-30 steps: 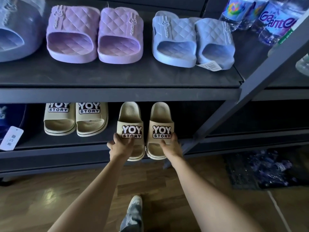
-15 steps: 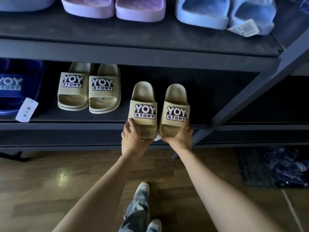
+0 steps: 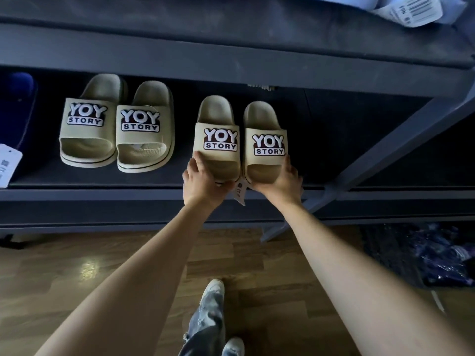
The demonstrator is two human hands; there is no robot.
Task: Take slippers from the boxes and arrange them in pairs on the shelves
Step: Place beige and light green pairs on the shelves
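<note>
Two beige slippers, left slipper (image 3: 217, 140) and right slipper (image 3: 266, 143), both reading "YOY STORY", sit on the lower shelf (image 3: 102, 194); left hand (image 3: 203, 185) grips one toe, right hand (image 3: 281, 182) the other.

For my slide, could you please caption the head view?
Left hand and right hand hold beige slippers on the lower shelf.

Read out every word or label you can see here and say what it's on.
"YOY STORY": on the first slipper, second slipper, third slipper and fourth slipper, counted from the left.
Too small or blurred to read: top tag, left tag, middle tag.
</note>
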